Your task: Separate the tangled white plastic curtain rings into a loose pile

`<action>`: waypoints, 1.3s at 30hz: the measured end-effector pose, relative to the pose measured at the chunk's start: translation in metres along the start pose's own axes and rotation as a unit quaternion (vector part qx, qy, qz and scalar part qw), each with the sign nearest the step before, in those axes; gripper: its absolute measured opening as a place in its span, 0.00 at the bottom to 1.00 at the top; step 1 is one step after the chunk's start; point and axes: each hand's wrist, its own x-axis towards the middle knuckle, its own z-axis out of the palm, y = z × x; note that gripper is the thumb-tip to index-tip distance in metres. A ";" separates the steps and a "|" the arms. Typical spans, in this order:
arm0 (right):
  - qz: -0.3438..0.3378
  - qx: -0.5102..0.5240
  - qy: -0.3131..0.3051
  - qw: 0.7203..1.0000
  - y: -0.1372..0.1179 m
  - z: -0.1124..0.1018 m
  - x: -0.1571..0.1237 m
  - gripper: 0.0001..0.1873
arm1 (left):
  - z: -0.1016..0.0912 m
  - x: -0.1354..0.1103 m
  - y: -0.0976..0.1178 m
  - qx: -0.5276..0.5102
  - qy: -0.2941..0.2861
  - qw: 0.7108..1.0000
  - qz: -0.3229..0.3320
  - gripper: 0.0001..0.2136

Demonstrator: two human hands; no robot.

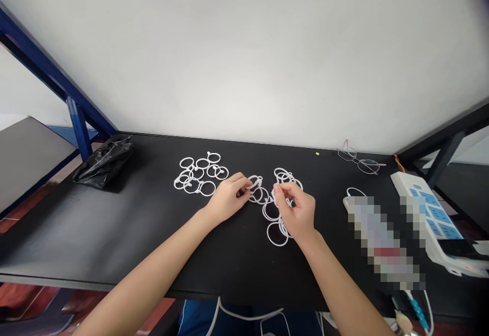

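Near the middle of the black table, my left hand [231, 198] has its thumb and fingers closed on the edge of a thin white plastic ring [255, 182]. More rings lie just under and beside its fingertips. To its right, my right hand [297, 208] is in a pinch over a loose heap of white rings [277, 234], a bit of white ring showing at its fingertips. The palm covers part of this heap. Left of my left hand, a spread group of similar rings [207, 188] lies flat, several of them overlapping and bearing small knobs.
A crumpled black plastic bag [107, 162] lies at the table's left end. Eyeglasses [359, 161] rest at the back right. A blurred-out phone-like object [382, 244] and a white power strip [431, 218] occupy the right side. White cables [248, 317] hang at the front edge.
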 end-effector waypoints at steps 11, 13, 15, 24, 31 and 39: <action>-0.007 0.001 -0.013 1.000 0.001 0.000 0.001 0.03 | -0.006 0.004 0.014 -0.123 0.051 0.991 0.008 0.05; -0.031 0.010 -0.030 0.999 0.001 0.001 0.001 0.10 | -0.007 0.003 0.016 -0.131 0.056 0.989 0.036 0.05; -0.054 0.023 -0.049 0.997 0.002 0.002 0.001 0.17 | -0.008 0.002 0.017 -0.128 0.061 0.988 0.067 0.05; -0.080 0.038 -0.018 0.996 0.002 0.004 0.001 0.14 | -0.008 0.000 0.025 -0.053 0.081 0.982 0.164 0.03; -0.072 0.044 0.006 0.996 0.002 0.005 0.000 0.11 | -0.010 -0.002 0.026 0.031 0.100 0.971 0.213 0.06; -0.065 0.069 0.013 0.995 0.002 0.006 -0.004 0.09 | -0.010 -0.003 0.028 0.095 0.149 0.953 0.247 0.08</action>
